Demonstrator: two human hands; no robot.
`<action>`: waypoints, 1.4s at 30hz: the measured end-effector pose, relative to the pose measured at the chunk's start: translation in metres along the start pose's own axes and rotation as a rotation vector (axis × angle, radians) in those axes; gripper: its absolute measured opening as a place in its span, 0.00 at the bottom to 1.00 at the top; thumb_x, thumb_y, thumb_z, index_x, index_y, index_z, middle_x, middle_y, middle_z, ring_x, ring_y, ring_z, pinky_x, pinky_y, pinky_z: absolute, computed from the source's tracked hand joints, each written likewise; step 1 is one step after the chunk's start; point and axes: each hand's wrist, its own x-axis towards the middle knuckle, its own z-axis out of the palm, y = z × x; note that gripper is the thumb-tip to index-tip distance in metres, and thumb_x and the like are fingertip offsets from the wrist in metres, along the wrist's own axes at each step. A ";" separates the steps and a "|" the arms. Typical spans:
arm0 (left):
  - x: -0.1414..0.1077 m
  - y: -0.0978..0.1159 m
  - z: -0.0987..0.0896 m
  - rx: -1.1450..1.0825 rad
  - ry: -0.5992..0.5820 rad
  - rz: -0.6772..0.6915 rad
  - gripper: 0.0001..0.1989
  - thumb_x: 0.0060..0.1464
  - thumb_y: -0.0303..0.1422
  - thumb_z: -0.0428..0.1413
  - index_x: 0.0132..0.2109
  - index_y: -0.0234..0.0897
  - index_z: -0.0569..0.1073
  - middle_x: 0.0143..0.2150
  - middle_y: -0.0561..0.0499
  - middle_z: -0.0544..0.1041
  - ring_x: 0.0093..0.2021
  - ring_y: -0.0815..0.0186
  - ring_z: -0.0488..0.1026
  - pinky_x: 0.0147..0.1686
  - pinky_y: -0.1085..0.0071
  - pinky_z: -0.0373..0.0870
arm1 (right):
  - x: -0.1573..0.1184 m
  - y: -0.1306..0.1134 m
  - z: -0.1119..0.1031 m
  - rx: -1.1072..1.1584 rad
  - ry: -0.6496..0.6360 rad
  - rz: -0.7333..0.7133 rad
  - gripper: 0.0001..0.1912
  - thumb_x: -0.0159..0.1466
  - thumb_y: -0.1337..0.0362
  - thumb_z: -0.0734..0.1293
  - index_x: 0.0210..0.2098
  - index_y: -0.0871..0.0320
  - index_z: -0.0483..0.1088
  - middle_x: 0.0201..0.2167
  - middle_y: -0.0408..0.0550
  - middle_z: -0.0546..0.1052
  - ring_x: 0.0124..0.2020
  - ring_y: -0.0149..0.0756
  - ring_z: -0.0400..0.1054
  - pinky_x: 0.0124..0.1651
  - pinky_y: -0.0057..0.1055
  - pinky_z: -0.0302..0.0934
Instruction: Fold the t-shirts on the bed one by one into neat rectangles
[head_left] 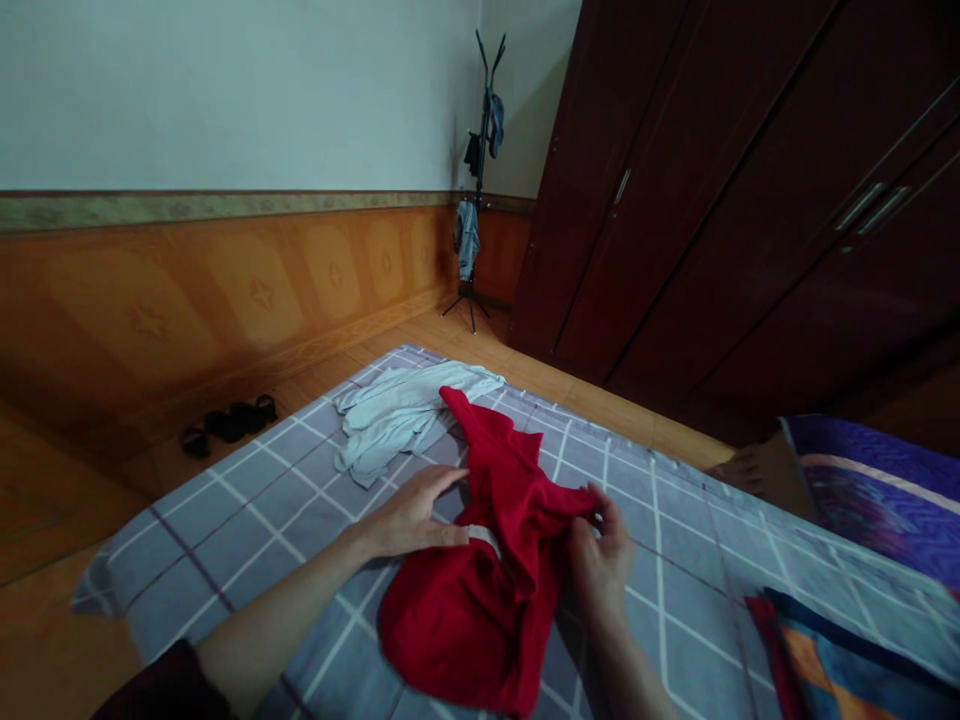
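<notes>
A crumpled red garment (517, 500) with a white strip showing at its middle lies on the bed in front of me. On its left side is my left hand (416, 515), thumb and fingers spread apart, the thumb against the cloth near the white strip. My right hand (602, 550) pinches a corner of the red cloth on the right side. Just beyond, a pale, rumpled cloth (397, 405) lies partly behind the garment's far tip.
The bed (300, 490) has a grey checked sheet. Folded colourful clothes (847, 650) lie at lower right. A purple item (885, 480) rests beside a cardboard box (757, 480). Black footwear (229, 422), a coat stand (480, 170) and a dark wardrobe (675, 200) are beyond the bed.
</notes>
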 end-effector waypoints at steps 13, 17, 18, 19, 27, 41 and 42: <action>-0.003 0.022 0.014 0.017 -0.185 0.056 0.48 0.40 0.46 0.65 0.65 0.36 0.56 0.63 0.38 0.60 0.62 0.51 0.58 0.60 0.56 0.53 | -0.028 -0.024 0.017 -0.424 -0.443 -0.554 0.32 0.47 0.71 0.59 0.53 0.59 0.67 0.36 0.52 0.73 0.40 0.46 0.65 0.46 0.46 0.60; -0.002 0.032 0.008 -0.132 -0.191 -0.035 0.46 0.43 0.40 0.65 0.65 0.37 0.54 0.57 0.43 0.68 0.53 0.57 0.67 0.52 0.64 0.62 | -0.011 -0.019 0.005 -0.010 -0.175 -0.171 0.13 0.47 0.64 0.65 0.33 0.56 0.74 0.32 0.47 0.74 0.36 0.42 0.66 0.43 0.40 0.60; -0.002 0.033 0.007 -0.172 -0.210 -0.060 0.41 0.44 0.38 0.64 0.64 0.37 0.57 0.53 0.45 0.71 0.49 0.59 0.69 0.49 0.67 0.64 | -0.007 -0.017 0.003 0.065 -0.132 -0.088 0.11 0.48 0.63 0.66 0.32 0.57 0.74 0.31 0.46 0.75 0.35 0.41 0.67 0.41 0.38 0.61; -0.002 0.033 0.006 -0.200 -0.237 -0.085 0.34 0.46 0.37 0.62 0.60 0.37 0.63 0.47 0.49 0.74 0.44 0.62 0.71 0.44 0.70 0.65 | -0.003 -0.013 0.001 0.115 -0.092 -0.023 0.10 0.49 0.61 0.67 0.31 0.58 0.73 0.29 0.45 0.75 0.32 0.39 0.67 0.38 0.36 0.62; 0.002 0.023 -0.010 -0.349 -0.060 -0.170 0.06 0.47 0.33 0.55 0.31 0.36 0.65 0.30 0.56 0.68 0.32 0.69 0.65 0.34 0.76 0.61 | 0.022 0.010 -0.009 0.310 0.166 0.181 0.11 0.53 0.56 0.66 0.30 0.56 0.69 0.20 0.39 0.72 0.18 0.32 0.64 0.23 0.29 0.61; 0.003 0.019 -0.014 -0.362 0.141 -0.136 0.13 0.53 0.42 0.52 0.29 0.35 0.66 0.27 0.54 0.67 0.31 0.68 0.64 0.33 0.74 0.61 | 0.001 -0.020 -0.003 -0.307 -0.257 -0.585 0.32 0.51 0.71 0.60 0.56 0.55 0.63 0.63 0.51 0.57 0.63 0.51 0.48 0.60 0.57 0.46; 0.003 0.018 -0.013 -0.364 0.132 -0.146 0.14 0.54 0.42 0.51 0.29 0.35 0.67 0.27 0.54 0.67 0.31 0.68 0.65 0.32 0.74 0.61 | -0.001 -0.020 -0.002 -0.390 -0.323 -0.649 0.31 0.50 0.72 0.60 0.55 0.54 0.65 0.64 0.50 0.56 0.64 0.52 0.46 0.60 0.57 0.45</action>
